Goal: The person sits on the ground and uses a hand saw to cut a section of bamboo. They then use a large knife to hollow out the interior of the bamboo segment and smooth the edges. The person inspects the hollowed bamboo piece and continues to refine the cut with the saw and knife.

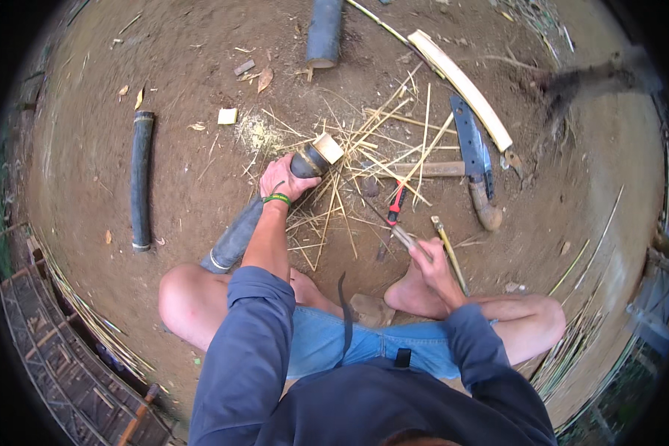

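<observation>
My left hand [286, 178] is wrapped round the upper end of a dark bamboo tube [241, 230], which slants down to my left knee. A pale, squarish piece of split bamboo [328, 147] sits at the tube's far end. In my right hand [436, 267], held low above the ground by my foot, is a slim tool with a light handle [405, 238]; a thin dark length seems to run from it toward the tube. Close beyond that handle is a red and black handled tool [396, 204]. Thin bamboo strips [364, 141] lie scattered beyond my hands.
On the right lie a wide-bladed machete [472, 149], a wooden handle [431, 169] and a long split bamboo slat [464, 89]. Another dark tube [141, 182] rests at left, and one [325, 33] at the far side. A short stick [450, 253] is beside my right hand.
</observation>
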A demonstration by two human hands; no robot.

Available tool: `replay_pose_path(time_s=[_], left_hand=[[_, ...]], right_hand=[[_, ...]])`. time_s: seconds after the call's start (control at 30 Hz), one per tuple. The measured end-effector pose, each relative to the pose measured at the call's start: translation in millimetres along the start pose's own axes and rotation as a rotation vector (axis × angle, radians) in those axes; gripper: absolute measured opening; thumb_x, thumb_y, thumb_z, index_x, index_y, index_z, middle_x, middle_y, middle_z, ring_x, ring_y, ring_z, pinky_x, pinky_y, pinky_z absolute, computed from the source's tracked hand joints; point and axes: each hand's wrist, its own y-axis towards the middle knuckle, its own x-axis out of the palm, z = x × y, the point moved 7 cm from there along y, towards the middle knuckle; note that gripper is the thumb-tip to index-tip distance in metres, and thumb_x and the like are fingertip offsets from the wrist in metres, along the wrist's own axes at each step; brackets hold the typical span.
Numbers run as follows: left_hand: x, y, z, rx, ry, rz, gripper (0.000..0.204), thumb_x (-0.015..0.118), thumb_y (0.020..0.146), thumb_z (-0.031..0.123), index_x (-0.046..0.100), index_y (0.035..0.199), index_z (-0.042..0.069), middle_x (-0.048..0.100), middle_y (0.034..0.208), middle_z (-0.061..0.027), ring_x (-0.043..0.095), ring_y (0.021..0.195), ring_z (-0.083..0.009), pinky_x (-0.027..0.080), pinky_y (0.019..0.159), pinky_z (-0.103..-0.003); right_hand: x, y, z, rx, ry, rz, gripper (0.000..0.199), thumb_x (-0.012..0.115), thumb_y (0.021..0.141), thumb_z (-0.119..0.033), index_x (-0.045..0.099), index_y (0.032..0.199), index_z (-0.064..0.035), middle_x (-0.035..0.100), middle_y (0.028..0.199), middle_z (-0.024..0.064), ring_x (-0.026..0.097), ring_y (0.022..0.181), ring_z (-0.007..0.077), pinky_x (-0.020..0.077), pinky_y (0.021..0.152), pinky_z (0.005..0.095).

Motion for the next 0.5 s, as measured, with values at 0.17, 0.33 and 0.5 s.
replay_pose_path(time_s=[0.17,0.33,0.5], left_hand=[[-4.1,-0.6,11.5,0.035,-0.012,-0.007,0.094,0.087,0.06,0.064,0.064,0.14,0.02,0.071,0.129,-0.0125,0.064,0.124,-0.0318,0.052,0.107,-0.045],[-6.4,-5.4,21.6,-0.028,0.014,-0.027,0.094,0.088,0.06,0.063,0.064,0.137,0.014,0.071,0.129,-0.0095,0.063,0.124,-0.0306,0.052,0.107,-0.044],[-4.5,-0.8,9.3,0.025,-0.006,0.017,0.09,0.088,0.06,0.062,0.066,0.134,0.016,0.07,0.129,-0.0088,0.063,0.123,-0.0308,0.053,0.105,-0.044]], right_hand=[[45.8,84.3,-4.6,-0.066,0.025,0.119,0.031,0.066,0.101,-0.026,0.073,0.104,0.0045,0.071,0.081,0.02,0.063,0.067,0.0239,0.0489,0.069,0.0412],[43.7,86.6,-11.9,-0.002,-0.066,0.076,0.031,0.065,0.101,-0.025,0.074,0.109,0.0035,0.072,0.083,0.0216,0.067,0.071,0.0242,0.0513,0.073,0.041],[29.5,55.8,-7.0,-0.058,-0.083,0.064,0.032,0.065,0.101,-0.026,0.072,0.108,0.004,0.068,0.077,0.0191,0.065,0.069,0.0228,0.0493,0.068,0.0394]])
